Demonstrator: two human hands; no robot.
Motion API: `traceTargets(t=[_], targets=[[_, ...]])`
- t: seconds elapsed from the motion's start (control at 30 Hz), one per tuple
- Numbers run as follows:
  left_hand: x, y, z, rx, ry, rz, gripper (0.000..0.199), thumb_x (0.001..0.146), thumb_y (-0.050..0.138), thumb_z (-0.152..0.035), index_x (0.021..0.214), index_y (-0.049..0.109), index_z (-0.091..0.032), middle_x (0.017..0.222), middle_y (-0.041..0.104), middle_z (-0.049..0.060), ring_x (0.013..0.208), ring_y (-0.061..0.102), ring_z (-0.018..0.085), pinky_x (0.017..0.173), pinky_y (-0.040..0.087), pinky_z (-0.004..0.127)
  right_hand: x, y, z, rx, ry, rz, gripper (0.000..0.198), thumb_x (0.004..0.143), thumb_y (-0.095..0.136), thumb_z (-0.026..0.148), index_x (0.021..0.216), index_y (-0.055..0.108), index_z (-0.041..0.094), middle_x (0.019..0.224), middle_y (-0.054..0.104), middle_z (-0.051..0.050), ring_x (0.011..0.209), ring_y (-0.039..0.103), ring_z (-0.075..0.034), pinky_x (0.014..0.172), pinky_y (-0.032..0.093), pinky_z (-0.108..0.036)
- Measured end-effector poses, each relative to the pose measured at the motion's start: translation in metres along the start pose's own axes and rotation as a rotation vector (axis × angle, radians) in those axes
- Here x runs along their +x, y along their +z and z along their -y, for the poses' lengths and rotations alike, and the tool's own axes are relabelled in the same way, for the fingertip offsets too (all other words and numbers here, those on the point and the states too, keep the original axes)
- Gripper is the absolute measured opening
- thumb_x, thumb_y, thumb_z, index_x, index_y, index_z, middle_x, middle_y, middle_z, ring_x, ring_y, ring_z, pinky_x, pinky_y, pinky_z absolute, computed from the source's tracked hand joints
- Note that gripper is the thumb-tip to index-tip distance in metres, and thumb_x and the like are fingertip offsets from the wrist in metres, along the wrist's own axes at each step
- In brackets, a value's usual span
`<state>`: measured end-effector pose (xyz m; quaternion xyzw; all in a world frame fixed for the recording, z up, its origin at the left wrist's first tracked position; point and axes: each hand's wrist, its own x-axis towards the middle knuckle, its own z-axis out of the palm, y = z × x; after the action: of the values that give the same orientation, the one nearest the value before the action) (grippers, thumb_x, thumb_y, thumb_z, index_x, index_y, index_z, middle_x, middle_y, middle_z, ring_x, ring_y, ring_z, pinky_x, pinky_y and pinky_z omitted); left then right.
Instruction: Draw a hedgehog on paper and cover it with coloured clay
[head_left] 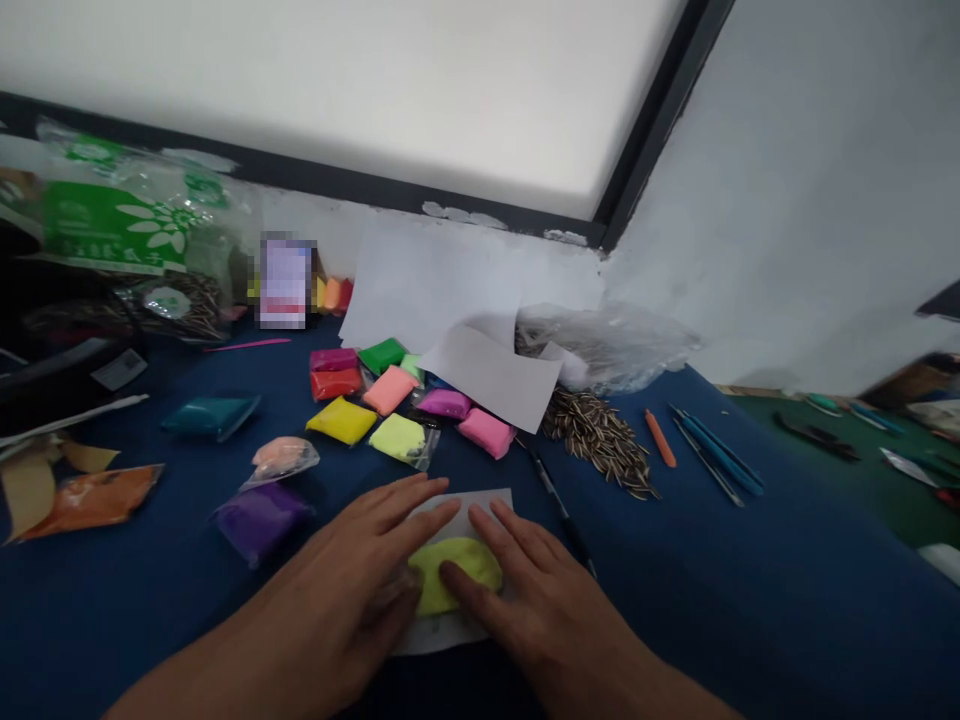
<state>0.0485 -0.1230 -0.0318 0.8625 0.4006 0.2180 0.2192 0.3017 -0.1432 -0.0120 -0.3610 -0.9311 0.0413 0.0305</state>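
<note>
A flattened oval of yellow-green modelling clay (469,572) lies on a small white sheet of paper (486,500) at the table's near side. My left hand (352,570) is at the clay's left edge, fingers stretched out and apart, its thumb low beside the clay. On the other side, my right hand (536,590) has its thumb lying on the clay's surface and its fingers spread along the right edge. Neither hand is wrapped round anything. Just beyond them is an opened packet of pale yellow clay (398,438).
Several coloured clay packets, among them a yellow packet (342,421) and a purple packet (262,520), lie ahead and left. A black pen (555,490) rests right of my hands. Sunflower seeds (600,440), an orange stick (660,438) and blue tools (716,450) are farther right.
</note>
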Motion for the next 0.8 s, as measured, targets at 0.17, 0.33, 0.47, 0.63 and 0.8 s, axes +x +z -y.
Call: traceTargets(t=[0.17,0.33,0.47,0.63,0.8], targets=[[-0.004,0.017,0.003,-0.061,-0.013,0.019,0.086,0.084,0.063,-0.013,0.159,0.027,-0.037,0.163,0.038,0.003,0.147,0.038,0.033,0.118,0.036,0.054,0.002,0.003,0.004,-0.023,-0.011,-0.031,0.05,0.098,0.057,0.024,0.147,0.05,0.014,0.154,0.043,-0.027,0.145,0.039,-0.042,0.109,0.046,-0.058],[-0.001,0.029,0.012,-0.116,-0.041,0.03,0.086,0.081,0.069,-0.014,0.156,0.031,-0.037,0.16,0.044,0.004,0.145,0.042,0.031,0.117,0.037,0.055,0.002,0.001,0.003,-0.034,-0.022,-0.067,0.047,0.099,0.055,0.023,0.145,0.052,0.013,0.152,0.046,-0.027,0.144,0.038,-0.043,0.108,0.047,-0.058],[-0.002,0.027,0.013,-0.15,-0.072,0.032,0.084,0.082,0.067,-0.012,0.155,0.033,-0.036,0.161,0.043,0.004,0.146,0.04,0.03,0.118,0.035,0.055,0.001,-0.005,0.0,-0.05,0.004,-0.047,0.05,0.098,0.058,0.024,0.148,0.05,0.02,0.155,0.043,-0.026,0.145,0.037,-0.041,0.111,0.043,-0.058],[-0.003,0.024,0.011,-0.144,-0.113,0.06,0.086,0.083,0.069,-0.014,0.156,0.031,-0.039,0.162,0.041,0.003,0.148,0.037,0.03,0.118,0.035,0.056,0.002,-0.009,-0.001,-0.087,0.04,0.02,0.052,0.096,0.062,0.021,0.146,0.052,0.024,0.156,0.043,-0.025,0.145,0.037,-0.043,0.109,0.045,-0.06],[-0.001,0.023,0.011,-0.146,-0.114,0.062,0.085,0.083,0.069,-0.014,0.155,0.033,-0.039,0.162,0.041,0.002,0.148,0.037,0.03,0.118,0.035,0.055,0.002,-0.011,-0.002,-0.072,0.056,0.024,0.046,0.096,0.061,0.023,0.141,0.056,0.024,0.155,0.043,-0.026,0.144,0.038,-0.044,0.107,0.047,-0.06]])
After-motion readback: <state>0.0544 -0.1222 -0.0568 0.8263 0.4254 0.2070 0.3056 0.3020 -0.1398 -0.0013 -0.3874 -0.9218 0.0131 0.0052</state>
